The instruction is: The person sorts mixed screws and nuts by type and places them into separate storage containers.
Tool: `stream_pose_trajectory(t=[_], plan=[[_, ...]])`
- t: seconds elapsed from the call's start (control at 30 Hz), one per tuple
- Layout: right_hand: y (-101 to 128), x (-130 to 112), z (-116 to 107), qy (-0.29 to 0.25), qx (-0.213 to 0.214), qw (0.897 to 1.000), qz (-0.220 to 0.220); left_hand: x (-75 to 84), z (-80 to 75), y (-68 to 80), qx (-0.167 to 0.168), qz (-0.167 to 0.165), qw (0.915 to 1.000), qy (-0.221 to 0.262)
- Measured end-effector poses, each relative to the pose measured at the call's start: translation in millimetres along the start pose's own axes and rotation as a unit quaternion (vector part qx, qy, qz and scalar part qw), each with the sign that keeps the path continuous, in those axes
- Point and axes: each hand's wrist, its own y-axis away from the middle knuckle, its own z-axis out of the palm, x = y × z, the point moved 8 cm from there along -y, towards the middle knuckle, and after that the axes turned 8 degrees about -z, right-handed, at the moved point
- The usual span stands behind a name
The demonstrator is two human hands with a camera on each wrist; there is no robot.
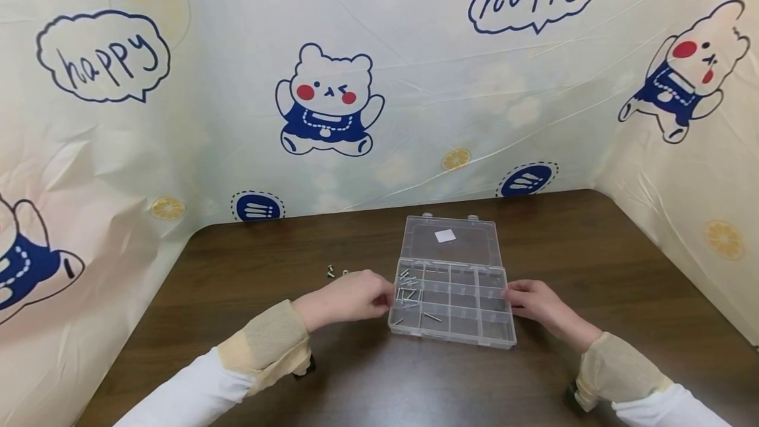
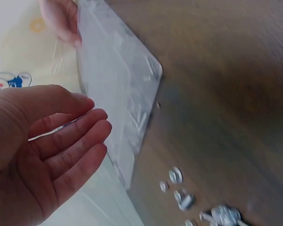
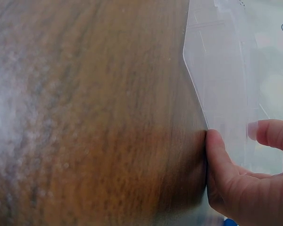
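A clear plastic compartment box [image 1: 465,329] lies on the brown table, its lid [image 1: 474,242] folded back. Several screws [image 1: 408,294] fill the left column of compartments, and a long screw [image 1: 432,317] lies in the front row, second column. My right hand [image 1: 536,302] holds the right side wall; in the right wrist view, the thumb [image 3: 216,143] bears against the box's edge with a bent finger opposite. Beside the left wall is my left hand [image 1: 356,295], fingers loosely bent and nothing visible between them [image 2: 68,146]. Whether it touches the wall I cannot tell.
Loose metal hardware [image 2: 181,200] lies on the table left of the box, partly behind my left hand in the head view; a few small pieces [image 1: 331,271] show there. A white label [image 1: 445,236] is on the lid. Printed cloth [image 1: 332,183] surrounds the table [image 1: 356,387].
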Motion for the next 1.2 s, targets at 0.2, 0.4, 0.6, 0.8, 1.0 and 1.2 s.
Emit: stream_pose_trajectory(t=[0.2,0.4,0.6,0.8,1.0,1.2], plan=[[0,-1,0,-0.001,0.000,1.000,-0.001,-22.7,-7.4,11.5,-0.004,-0.033,0.9994,0.009],[0,-1,0,0.007,0.002,1.000,0.005,-50.5,-8.5,21.4,-0.001,-0.074,0.9973,0.001],[0,-2,0,0.005,0.003,1.000,0.001,-76.1,-4.2,30.5,-0.007,-0.122,0.9924,0.013],[1,-2,0,0.002,0.001,1.000,-0.003,-89.8,-0.7,41.4,-0.002,-0.141,0.9898,0.020],[1,-2,0,0.000,0.000,1.000,-0.002,-102.0,7.7,51.2,-0.001,-0.175,0.9844,0.017],[1,-2,0,-0.001,0.003,1.000,0.000,-108.3,16.3,54.7,-0.008,-0.199,0.9795,0.027]])
